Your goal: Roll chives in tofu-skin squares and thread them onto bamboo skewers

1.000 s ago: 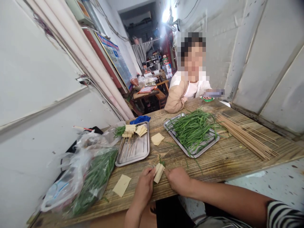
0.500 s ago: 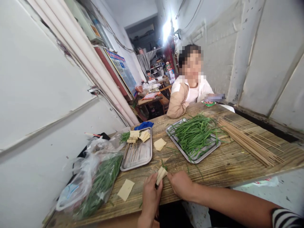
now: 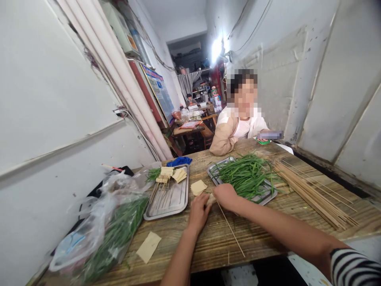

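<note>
My left hand (image 3: 200, 210) reaches forward over the wooden table, its fingers bent against a small pale piece of tofu skin (image 3: 211, 199) between my hands. Opposite it, my right hand (image 3: 225, 196) is closed at the near edge of the chive tray; its fingertips are mostly hidden. A thin bamboo skewer (image 3: 230, 228) slants from between my hands toward the table's front edge. Just beyond my left fingers lies a small stack of tofu-skin squares (image 3: 198, 187). Another square (image 3: 149, 247) lies alone at the front left.
A metal tray (image 3: 166, 213) at left bears skewered tofu rolls (image 3: 164, 174). Chives (image 3: 244, 174) heap on another tray (image 3: 269, 197). Bamboo skewers (image 3: 312, 196) lie at right. A plastic bag of greens (image 3: 119, 232) fills the left edge. A person (image 3: 223, 133) sits across, holding a phone.
Both hands have moved forward from the table's front edge, where they held rolled tofu skin with greens. A skewer now shows slanting below my right hand. The view has shifted slightly.
</note>
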{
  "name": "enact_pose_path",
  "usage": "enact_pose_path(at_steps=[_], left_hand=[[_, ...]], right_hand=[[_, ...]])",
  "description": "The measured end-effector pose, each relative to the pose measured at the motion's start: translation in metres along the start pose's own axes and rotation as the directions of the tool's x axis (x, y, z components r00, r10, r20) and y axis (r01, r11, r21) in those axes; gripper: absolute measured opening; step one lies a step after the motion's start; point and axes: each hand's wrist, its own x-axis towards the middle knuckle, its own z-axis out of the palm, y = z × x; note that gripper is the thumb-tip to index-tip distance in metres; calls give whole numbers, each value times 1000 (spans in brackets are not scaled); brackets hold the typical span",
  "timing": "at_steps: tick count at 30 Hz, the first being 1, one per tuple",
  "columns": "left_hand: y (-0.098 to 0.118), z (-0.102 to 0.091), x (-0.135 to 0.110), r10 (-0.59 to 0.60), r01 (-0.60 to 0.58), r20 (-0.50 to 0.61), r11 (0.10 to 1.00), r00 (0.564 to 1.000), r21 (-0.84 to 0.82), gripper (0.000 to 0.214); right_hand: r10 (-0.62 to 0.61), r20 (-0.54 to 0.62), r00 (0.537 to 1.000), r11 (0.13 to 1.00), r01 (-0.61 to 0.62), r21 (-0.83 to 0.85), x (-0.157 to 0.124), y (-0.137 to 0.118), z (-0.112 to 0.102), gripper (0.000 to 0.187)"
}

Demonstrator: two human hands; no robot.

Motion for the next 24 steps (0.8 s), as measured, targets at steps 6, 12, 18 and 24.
enact_pose_path(at_steps=[6,12,18,24], left_hand=[[2,-14,-58,-94,126,-212,982,973,144,43],[1,-36,-114,-206,218,-279,976,938,9,38],[-3,-37,-113,-351,324,-304,936,885,-138,34],[-1,-35,-112,-359,325,-280,932,890,-162,32]], right_hand=[[-289,10,957,957,289,3,76,6,7,18],[-381,42,923,924,380,37,105,9,33,19],[-397,32,917,915,393,86,111,15,34,21],[-204,-45,978,967,208,146,118,12,21,22]])
